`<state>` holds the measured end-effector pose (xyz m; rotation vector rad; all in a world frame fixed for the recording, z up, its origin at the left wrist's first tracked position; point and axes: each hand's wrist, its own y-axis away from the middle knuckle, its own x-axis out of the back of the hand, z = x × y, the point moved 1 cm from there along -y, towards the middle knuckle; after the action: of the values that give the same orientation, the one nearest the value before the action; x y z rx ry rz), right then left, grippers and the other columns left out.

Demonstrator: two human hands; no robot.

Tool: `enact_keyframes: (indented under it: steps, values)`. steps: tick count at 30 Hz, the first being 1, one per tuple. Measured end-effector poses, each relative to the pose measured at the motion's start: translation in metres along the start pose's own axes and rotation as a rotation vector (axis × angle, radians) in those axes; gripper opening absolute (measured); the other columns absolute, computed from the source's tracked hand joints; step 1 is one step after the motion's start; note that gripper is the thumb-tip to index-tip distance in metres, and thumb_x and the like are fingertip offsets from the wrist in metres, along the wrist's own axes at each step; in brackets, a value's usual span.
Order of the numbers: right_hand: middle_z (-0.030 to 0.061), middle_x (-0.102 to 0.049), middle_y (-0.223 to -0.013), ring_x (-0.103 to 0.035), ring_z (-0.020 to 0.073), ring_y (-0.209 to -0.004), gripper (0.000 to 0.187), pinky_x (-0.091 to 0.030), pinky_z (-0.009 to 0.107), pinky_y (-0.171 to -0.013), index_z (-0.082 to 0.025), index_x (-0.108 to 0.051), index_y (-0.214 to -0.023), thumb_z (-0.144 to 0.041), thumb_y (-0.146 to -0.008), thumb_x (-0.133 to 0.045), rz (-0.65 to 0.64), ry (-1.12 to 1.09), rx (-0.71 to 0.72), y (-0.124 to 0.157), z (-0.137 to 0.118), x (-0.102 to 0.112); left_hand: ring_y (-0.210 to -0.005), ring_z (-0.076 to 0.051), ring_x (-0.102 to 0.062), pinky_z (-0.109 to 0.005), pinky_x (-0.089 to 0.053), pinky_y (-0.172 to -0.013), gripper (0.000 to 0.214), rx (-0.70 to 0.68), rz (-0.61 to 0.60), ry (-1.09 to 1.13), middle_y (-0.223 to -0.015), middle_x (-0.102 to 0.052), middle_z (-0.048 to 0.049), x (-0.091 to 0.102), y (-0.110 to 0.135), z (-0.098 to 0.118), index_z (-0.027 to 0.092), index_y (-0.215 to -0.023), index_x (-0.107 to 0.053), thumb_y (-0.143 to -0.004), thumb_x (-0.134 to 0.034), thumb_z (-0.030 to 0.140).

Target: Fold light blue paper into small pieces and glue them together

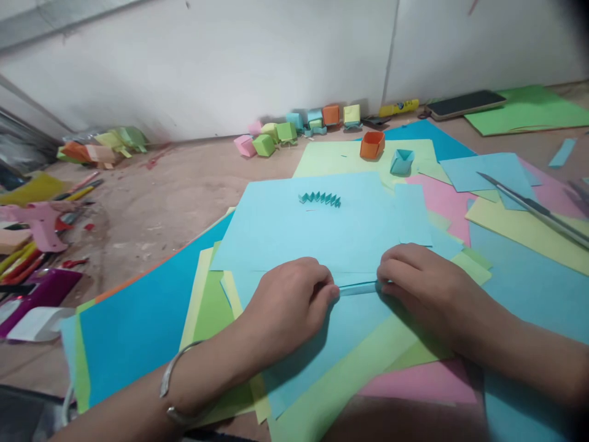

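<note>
Between my two hands a narrow strip of light blue paper (358,288) is stretched level, with a fold line along its upper edge. My left hand (301,298), a metal bangle (172,380) on its wrist, pinches the left end. The right end is pinched by my right hand (421,288). Both hands rest low over light blue sheets (276,227). Just beyond them lies a small zigzag-folded blue paper strip (321,199). Farther back stand a small open orange paper box (372,145) and a light blue one (402,161).
Coloured paper sheets (142,325) spread under and around my arms. Scissors (534,205) lie at the right. Small paper cubes (286,132), a yellow glue stick (399,108) and a phone (465,104) line the wall. At the left are a pink glue gun (39,221) and a purple object (43,298).
</note>
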<state>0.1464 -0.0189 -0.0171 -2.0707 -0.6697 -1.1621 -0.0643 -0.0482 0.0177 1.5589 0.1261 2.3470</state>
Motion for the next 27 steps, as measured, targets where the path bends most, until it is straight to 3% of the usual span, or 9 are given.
enact_keyframes:
  steps: [12,19,22,27]
  values:
    - [0.006,-0.056,-0.083,-0.05,0.0181,-0.074,0.025,-0.041,0.03,-0.063,-0.017,-0.055,-0.071,-0.002,-0.086,-0.042,-0.035,-0.041,-0.027,0.0003,0.0019,0.0009,-0.067,-0.016,-0.052,-0.029,-0.033,-0.059,0.021,-0.028,-0.002,-0.05,-0.072,-0.059,-0.0019,0.0001,0.002,0.0031,0.018,-0.068,-0.058,-0.085,-0.048,0.025]
    - [0.0076,-0.057,-0.084,-0.05,0.0185,-0.075,0.025,-0.042,0.031,-0.062,-0.017,-0.056,-0.074,-0.005,-0.088,-0.041,-0.018,-0.019,-0.053,-0.0001,-0.002,0.0024,-0.072,-0.016,-0.054,-0.029,-0.036,-0.062,0.014,-0.026,0.024,0.008,-0.079,-0.061,-0.0015,-0.0003,0.0023,0.0012,0.019,-0.075,-0.062,-0.086,-0.054,0.024]
    - [0.0089,-0.058,-0.088,-0.051,0.0198,-0.078,0.022,-0.043,0.032,-0.063,-0.016,-0.058,-0.079,-0.005,-0.088,-0.041,-0.027,-0.013,-0.052,0.0011,-0.0012,0.0018,-0.071,-0.015,-0.053,-0.027,-0.036,-0.062,0.005,-0.034,-0.01,0.072,-0.079,-0.062,0.0003,0.0018,0.0022,0.002,0.019,-0.075,-0.063,-0.08,-0.063,0.018]
    - [0.0087,-0.056,-0.088,-0.051,0.0208,-0.079,0.02,-0.043,0.033,-0.066,-0.016,-0.059,-0.081,-0.006,-0.089,-0.043,-0.028,-0.001,-0.029,0.0021,-0.0002,0.001,-0.069,-0.013,-0.053,-0.026,-0.037,-0.062,0.013,-0.06,-0.044,0.142,-0.076,-0.061,0.0009,0.0039,0.0033,0.0031,0.019,-0.073,-0.062,-0.078,-0.058,0.007]
